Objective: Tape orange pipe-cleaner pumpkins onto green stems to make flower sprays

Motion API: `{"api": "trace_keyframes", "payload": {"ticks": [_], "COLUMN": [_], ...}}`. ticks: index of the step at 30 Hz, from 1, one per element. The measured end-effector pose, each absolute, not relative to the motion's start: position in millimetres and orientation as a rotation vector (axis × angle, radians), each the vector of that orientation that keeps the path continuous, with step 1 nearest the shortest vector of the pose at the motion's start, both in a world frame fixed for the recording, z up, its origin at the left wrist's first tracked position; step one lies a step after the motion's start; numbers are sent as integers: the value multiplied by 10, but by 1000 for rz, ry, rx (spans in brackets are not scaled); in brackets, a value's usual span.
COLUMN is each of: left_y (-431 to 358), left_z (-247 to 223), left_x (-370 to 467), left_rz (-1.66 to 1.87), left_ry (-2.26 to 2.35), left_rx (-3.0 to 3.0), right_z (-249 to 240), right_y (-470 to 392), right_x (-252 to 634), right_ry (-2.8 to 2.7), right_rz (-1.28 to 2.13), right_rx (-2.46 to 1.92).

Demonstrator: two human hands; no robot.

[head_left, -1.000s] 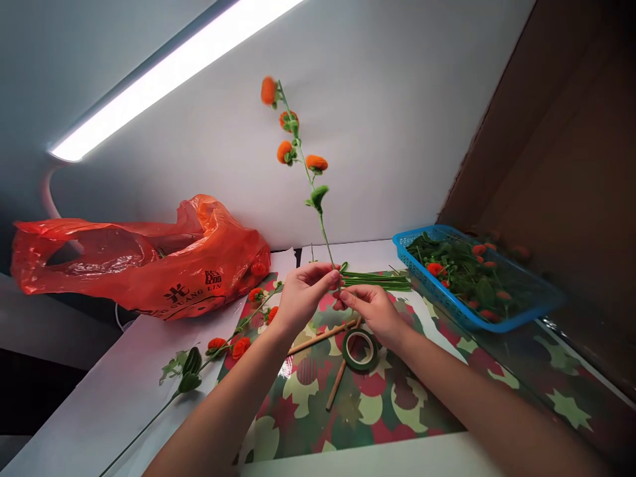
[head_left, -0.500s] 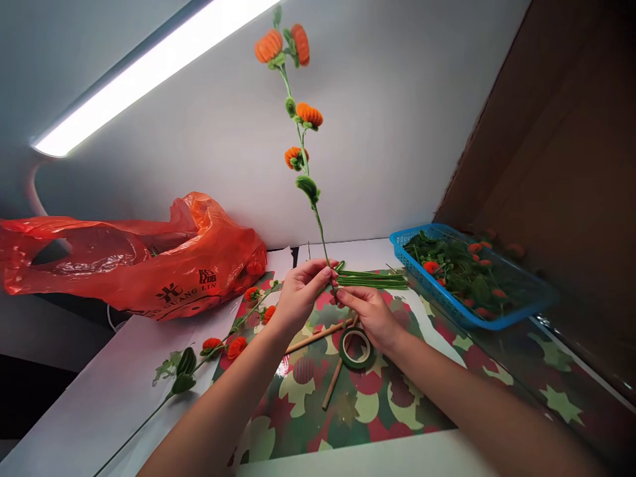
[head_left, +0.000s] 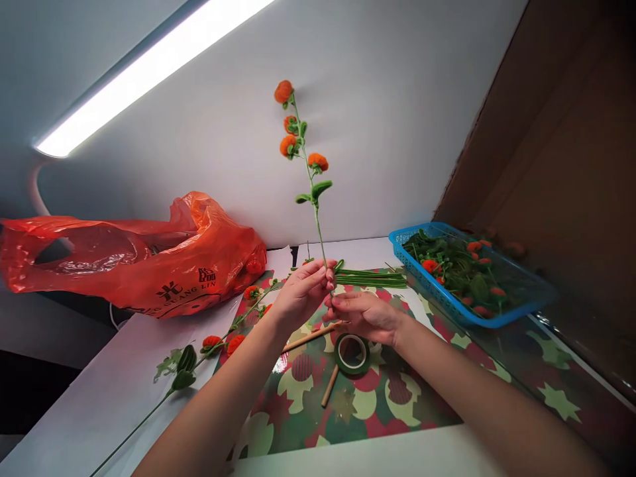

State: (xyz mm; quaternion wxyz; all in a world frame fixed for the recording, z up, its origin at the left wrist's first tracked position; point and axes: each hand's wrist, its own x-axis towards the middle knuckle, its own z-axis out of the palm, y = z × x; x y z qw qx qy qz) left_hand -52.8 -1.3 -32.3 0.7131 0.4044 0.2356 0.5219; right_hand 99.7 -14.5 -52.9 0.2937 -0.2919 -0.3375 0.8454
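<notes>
An upright green stem (head_left: 319, 228) with orange pompom-like blooms and green leaves rises against the pale wall. My left hand (head_left: 307, 289) pinches it low down, fingers closed round it. Just below, my right hand (head_left: 368, 315) has its thumb and fingertips closed on the stem's lower end. A roll of dark green tape (head_left: 366, 356) lies on the patterned mat under my right hand. Thin brown sticks (head_left: 330, 386) lie beside and partly behind the roll. Green fuzzy stems (head_left: 372, 278) lie in a bundle behind my hands.
Another orange-flowered stem (head_left: 142, 422) lies on the left. An orange-red plastic bag (head_left: 144, 271) sits at the back left beneath a bright lamp (head_left: 154, 69). On the right, a blue basket (head_left: 450, 310) holds leaves and orange flowers, near a brown cardboard panel (head_left: 551, 146).
The flower stem has turned, and its top now sits lower in view, with blooms and leaves facing differently. My right hand has shifted slightly left. The tape roll has moved slightly left.
</notes>
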Motion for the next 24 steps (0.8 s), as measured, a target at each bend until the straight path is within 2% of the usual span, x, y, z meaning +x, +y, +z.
{"api": "trace_keyframes", "payload": {"ticks": [3, 8, 10, 17, 24], "left_y": [-27, -78, -80, -38, -23], "left_z": [-314, -252, -242, -323, -341], "left_x": [-519, -497, -503, -486, -504], "left_rz": [1175, 1318, 1319, 1373, 1395], "left_ry": [610, 955, 973, 958, 873], "left_rx": [989, 1384, 1400, 1115, 1084], "right_z": [-551, -581, -585, -554, -576], "right_y": [-126, -156, -182, -242, -228], "right_x": [989, 904, 875, 829, 859], "right_ry": [-991, -1233, -1217, -1002, -969], "right_rz": [2123, 1495, 1401, 1511, 1696], "right_rx": [-774, -877, -895, -886, -858]}}
